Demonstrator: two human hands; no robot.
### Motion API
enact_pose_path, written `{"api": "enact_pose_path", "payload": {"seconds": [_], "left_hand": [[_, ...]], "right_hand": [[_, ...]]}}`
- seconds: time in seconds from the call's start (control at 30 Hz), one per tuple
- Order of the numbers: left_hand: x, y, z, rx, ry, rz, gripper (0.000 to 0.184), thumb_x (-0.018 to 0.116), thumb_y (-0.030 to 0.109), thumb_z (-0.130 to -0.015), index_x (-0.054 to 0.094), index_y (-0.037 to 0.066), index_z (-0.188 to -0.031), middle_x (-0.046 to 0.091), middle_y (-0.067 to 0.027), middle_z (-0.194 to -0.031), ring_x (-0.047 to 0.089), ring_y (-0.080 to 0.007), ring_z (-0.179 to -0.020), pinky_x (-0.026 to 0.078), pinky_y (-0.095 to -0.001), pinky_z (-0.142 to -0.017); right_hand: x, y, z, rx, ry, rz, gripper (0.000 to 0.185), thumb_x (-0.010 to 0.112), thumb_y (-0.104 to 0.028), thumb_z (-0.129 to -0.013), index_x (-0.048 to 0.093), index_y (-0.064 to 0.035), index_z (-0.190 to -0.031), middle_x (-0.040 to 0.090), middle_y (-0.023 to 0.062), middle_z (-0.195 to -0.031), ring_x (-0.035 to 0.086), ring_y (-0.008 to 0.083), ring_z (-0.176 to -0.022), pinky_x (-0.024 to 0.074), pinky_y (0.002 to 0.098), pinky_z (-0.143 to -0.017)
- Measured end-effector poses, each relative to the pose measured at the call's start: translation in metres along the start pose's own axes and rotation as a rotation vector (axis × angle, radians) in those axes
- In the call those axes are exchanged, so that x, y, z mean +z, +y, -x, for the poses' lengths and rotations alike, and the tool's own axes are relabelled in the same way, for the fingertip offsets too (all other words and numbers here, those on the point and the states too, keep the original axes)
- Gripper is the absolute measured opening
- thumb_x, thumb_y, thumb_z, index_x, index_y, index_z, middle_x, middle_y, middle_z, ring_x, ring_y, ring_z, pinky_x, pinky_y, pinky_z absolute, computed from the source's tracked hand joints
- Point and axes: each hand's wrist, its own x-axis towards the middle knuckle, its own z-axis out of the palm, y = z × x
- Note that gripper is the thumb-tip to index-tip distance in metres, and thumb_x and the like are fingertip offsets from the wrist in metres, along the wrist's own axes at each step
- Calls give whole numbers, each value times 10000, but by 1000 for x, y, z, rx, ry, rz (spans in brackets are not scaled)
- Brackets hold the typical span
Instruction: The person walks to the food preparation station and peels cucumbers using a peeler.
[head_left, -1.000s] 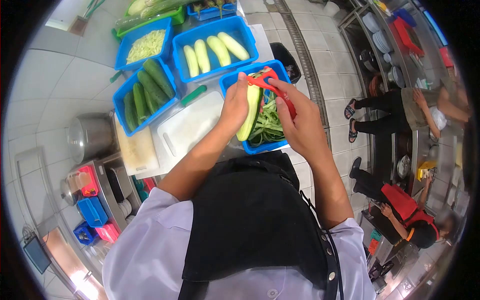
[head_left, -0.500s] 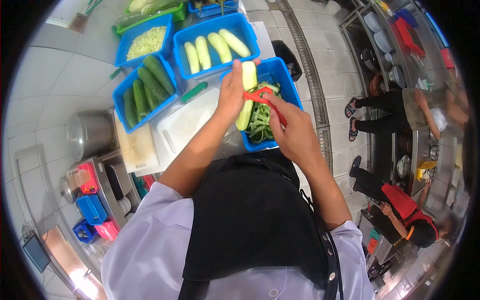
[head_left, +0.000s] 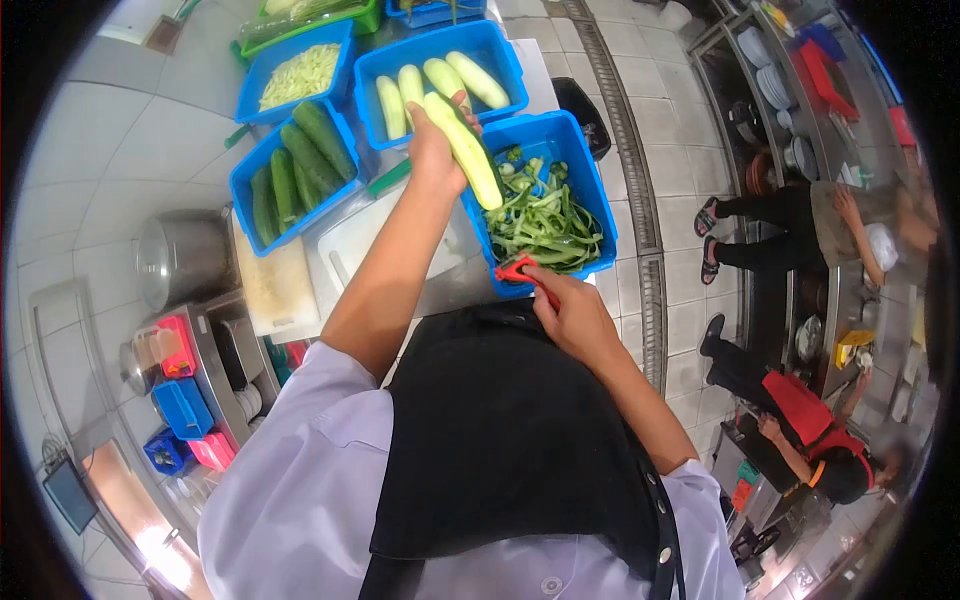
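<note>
My left hand (head_left: 438,150) grips a pale, mostly peeled cucumber (head_left: 468,155), which slants down to the right with a dark green strip of skin along one side. Below it my right hand (head_left: 580,315) is closed around a red peeler (head_left: 517,268), apart from the cucumber and over the near edge of a blue tub (head_left: 597,180). Green peelings (head_left: 540,220) lie heaped in that tub. Behind my left hand, several peeled cucumbers (head_left: 475,80) lie in another blue tub (head_left: 398,60).
Unpeeled cucumbers (head_left: 320,145) fill a blue tub at left. Behind stands a tub of shredded pale vegetable (head_left: 302,77). A green handle (head_left: 388,178) lies by a white cutting board (head_left: 455,237). A black bin (head_left: 578,100) stands beyond the peelings tub. Two people work at right.
The peeler has come off the cucumber and moved down towards me with my right hand. My left hand has shifted left, tilting the cucumber and showing its green strip.
</note>
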Motion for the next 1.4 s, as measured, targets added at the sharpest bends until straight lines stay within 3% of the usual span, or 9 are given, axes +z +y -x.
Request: {"api": "enact_pose_path", "payload": {"seconds": [0.17,0.33,0.5,0.6,0.83,0.93,1.03,1.23,1.4], "left_hand": [[19,-5,21,2,-130,-273,794,231,631,-1112,560,-53,-1345,507,-42,-876,497,-158,-769,502,-314,-734],[35,-35,60,-24,-190,-489,726,246,593,-1122,583,0,-1371,689,-175,-1245,676,-279,-1148,550,-426,-1011],[40,-26,65,-43,-157,-380,699,260,579,-1128,623,11,-1315,699,-129,-1074,692,-235,-976,581,-388,-944],[30,-10,49,7,-102,-392,729,250,605,-1121,605,5,-1336,543,-51,-890,533,-171,-810,530,-329,-797],[1,12,20,-79,42,-81,796,232,661,-1096,572,-25,-1313,535,-62,-889,540,-184,-797,520,-342,-726],[-2,6,28,-191,3,-114,766,293,655,-1094,572,-29,-1295,526,-56,-862,539,-179,-791,525,-325,-712],[6,-10,44,-238,-107,-224,702,361,611,-1103,571,-28,-1302,549,-61,-859,564,-174,-791,529,-301,-698],[27,-35,76,-145,-194,-689,676,336,584,-1119,643,8,-1295,695,-97,-1071,654,-172,-884,561,-327,-808],[31,-38,78,-38,-162,-708,665,342,563,-1126,662,-3,-1263,697,-97,-1050,667,-170,-898,559,-336,-820]], "right_hand": [[-44,-38,-30,188,2,-144,320,615,-51,-982,682,-21,-1293,724,222,-986,704,316,-794,546,392,-741],[-57,-54,-82,-169,363,75,317,623,-42,-971,673,-36,-1285,692,212,-924,674,379,-788,536,459,-718],[-46,-48,-81,-98,237,119,322,646,-49,-955,670,-54,-1276,652,206,-846,655,405,-773,516,505,-705],[-34,-43,-58,-69,163,89,325,655,-53,-948,674,-58,-1273,647,206,-834,659,405,-778,517,510,-711],[-27,-17,-3,-6,-61,54,336,664,-75,-945,687,-68,-1280,696,212,-884,678,396,-771,534,479,-708],[-51,-29,-15,254,-107,-105,337,633,-94,-994,671,-54,-1326,703,211,-907,656,277,-693,517,374,-680],[-60,-36,-40,153,136,-189,318,618,-93,-1007,670,-47,-1318,685,197,-873,632,236,-684,508,346,-669],[-58,-45,-86,26,320,-110,310,614,-111,-1004,667,-44,-1303,708,232,-919,688,352,-763,536,421,-718],[-56,-49,-90,77,269,-62,308,614,-117,-997,670,-43,-1290,712,244,-943,693,402,-822,539,464,-746]]}}
